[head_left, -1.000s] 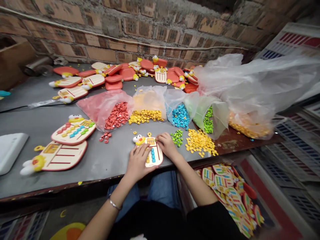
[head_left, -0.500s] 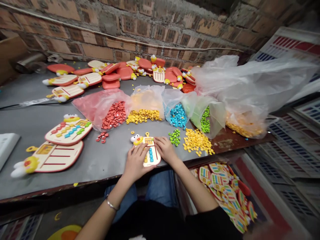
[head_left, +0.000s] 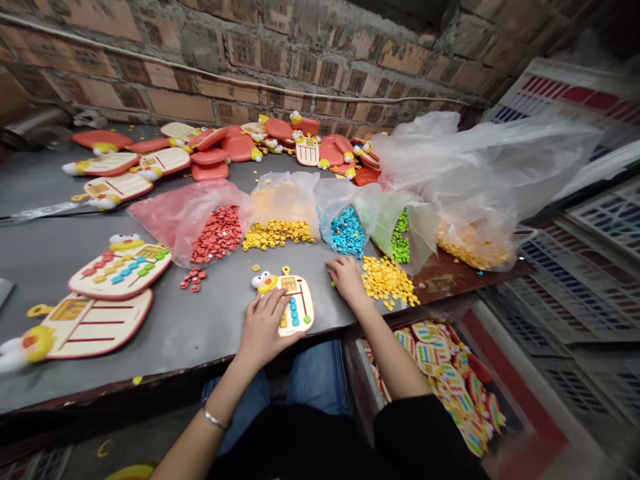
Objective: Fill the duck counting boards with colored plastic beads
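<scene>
A cream toy bead board with a red rim and a yellow duck-like head lies at the table's front edge. Its rows carry blue beads, partly covered yellow beads and one green bead at the lower right. My left hand is laid over the board's left side, fingers on its face and thumb along the lower edge, holding it. To the right, my right hand is bent down over the small green bead pile, fingers curled. Bits of green show at its fingertips; the rest is hidden beneath the hand.
Bags of red, yellow, blue and green beads stand behind. Loose yellow beads lie right. Two boards overlap at left; more are heaped along the wall. A bin of filled boards sits below right.
My right hand has left the board and moved right onto the green beads. A green bead now shows on the board's right row. My left hand stays on the board; the view has shifted slightly.
</scene>
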